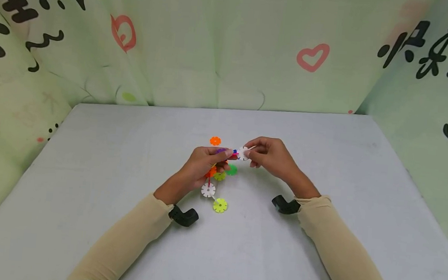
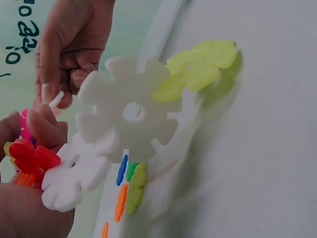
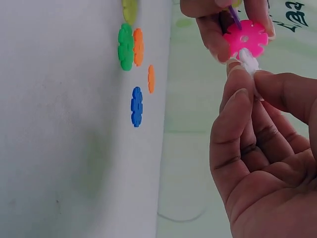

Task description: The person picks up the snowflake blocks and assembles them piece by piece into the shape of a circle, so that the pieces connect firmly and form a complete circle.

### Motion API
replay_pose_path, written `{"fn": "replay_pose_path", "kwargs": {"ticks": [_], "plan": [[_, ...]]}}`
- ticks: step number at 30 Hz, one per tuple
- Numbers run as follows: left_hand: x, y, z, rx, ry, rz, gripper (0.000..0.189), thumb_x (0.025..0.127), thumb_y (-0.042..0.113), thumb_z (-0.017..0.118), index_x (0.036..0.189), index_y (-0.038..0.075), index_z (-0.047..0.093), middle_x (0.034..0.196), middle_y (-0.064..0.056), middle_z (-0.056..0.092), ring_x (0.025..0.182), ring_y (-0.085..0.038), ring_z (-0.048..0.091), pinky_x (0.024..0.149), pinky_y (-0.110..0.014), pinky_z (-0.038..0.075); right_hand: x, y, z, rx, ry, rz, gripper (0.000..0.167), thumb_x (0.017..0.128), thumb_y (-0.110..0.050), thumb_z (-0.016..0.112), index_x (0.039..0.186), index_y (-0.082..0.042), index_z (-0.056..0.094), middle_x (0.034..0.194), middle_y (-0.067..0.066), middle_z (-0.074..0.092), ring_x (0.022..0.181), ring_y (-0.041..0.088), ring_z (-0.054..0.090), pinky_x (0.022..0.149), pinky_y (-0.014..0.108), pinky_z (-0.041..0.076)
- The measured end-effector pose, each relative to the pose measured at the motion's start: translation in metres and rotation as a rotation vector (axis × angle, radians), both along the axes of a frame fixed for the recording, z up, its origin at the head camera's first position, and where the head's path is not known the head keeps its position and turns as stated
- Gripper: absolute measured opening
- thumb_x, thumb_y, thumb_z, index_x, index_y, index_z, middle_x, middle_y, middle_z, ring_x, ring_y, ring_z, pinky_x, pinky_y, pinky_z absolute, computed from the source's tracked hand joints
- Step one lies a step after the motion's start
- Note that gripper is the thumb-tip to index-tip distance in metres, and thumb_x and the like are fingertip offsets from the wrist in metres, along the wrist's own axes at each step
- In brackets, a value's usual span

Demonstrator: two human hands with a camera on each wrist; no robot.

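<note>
One left hand [image 1: 201, 165] and one right hand [image 1: 272, 157] work close together above the counter [image 1: 84, 181], each pinching slotted, flower-shaped plastic discs. The left hand holds a linked chain of several discs; fingers cover part of it, so its full number cannot be told. At least seven show there: one pink disc [image 3: 252, 44], one purple disc [image 1: 221, 151], one red disc [image 2: 32, 156], one orange disc [image 2: 28, 178], a larger-looking white disc [image 2: 101, 104], a second white disc [image 2: 81, 168] and one yellow disc [image 2: 203, 64]. The two white ones join each other, between the red and the yellow; the yellow makes the outer end.

The right hand pinches a single white piece [image 3: 250, 62] between thumb and finger, right at the edge of the pink disc; whether it is slotted in cannot be told.

Five loose discs lie on the counter beyond the chain: one blue disc [image 3: 136, 106], one green disc [image 3: 126, 47], one yellow-green disc [image 2: 135, 188] and two orange ones, the nearer orange [image 3: 138, 47] beside the green and the farther orange [image 3: 151, 78] apart from it.

Two beige sleeves cover the arms, with one black device at each wrist. Two reddish hearts mark the backdrop.
</note>
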State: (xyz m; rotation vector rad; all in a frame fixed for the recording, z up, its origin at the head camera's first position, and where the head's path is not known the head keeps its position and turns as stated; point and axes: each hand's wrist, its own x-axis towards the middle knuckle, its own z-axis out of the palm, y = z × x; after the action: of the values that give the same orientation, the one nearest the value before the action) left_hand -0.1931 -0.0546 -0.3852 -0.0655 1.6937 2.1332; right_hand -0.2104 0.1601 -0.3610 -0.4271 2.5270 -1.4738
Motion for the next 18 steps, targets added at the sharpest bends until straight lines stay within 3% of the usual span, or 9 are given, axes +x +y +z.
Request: {"fn": "replay_pose_path", "kwargs": {"ticks": [5, 10, 18], "plan": [[-0.0002, 0.0003, -0.0003, 0.006, -0.005, 0.026, 0.034, 0.092, 0.022, 0.068, 0.115, -0.005, 0.067, 0.113, -0.026, 0.064, 0.078, -0.016, 0.066, 0.074, -0.024, 0.054, 0.0007, -0.0008, -0.0004, -0.003, -0.017, 0.054, 0.026, 0.094, -0.011, 0.066, 0.118, 0.0, 0.064, 0.087, 0.017, 0.072, 0.072, 0.035, 0.066, 0.065, 0.034, 0.055], [-0.0003, -0.0007, -0.0011, -0.003, -0.005, 0.053, 0.034, 0.093, 0.02, 0.068, 0.114, -0.006, 0.066, 0.096, -0.015, 0.07, 0.083, -0.017, 0.068, 0.081, -0.027, 0.054, 0.0022, 0.0003, -0.0003, -0.026, -0.023, 0.135, 0.032, 0.095, -0.002, 0.059, 0.127, 0.004, 0.06, 0.093, 0.02, 0.071, 0.075, 0.035, 0.065, 0.068, 0.03, 0.055], [-0.0006, -0.0029, -0.0017, 0.018, -0.008, 0.041, 0.033, 0.093, 0.019, 0.067, 0.115, -0.006, 0.066, 0.094, -0.012, 0.071, 0.087, -0.018, 0.069, 0.086, -0.03, 0.052, 0.0017, -0.0044, -0.0034, -0.052, 0.004, 0.127, 0.032, 0.096, 0.0, 0.059, 0.127, 0.004, 0.061, 0.089, 0.014, 0.071, 0.078, 0.041, 0.064, 0.07, 0.028, 0.055]]}}
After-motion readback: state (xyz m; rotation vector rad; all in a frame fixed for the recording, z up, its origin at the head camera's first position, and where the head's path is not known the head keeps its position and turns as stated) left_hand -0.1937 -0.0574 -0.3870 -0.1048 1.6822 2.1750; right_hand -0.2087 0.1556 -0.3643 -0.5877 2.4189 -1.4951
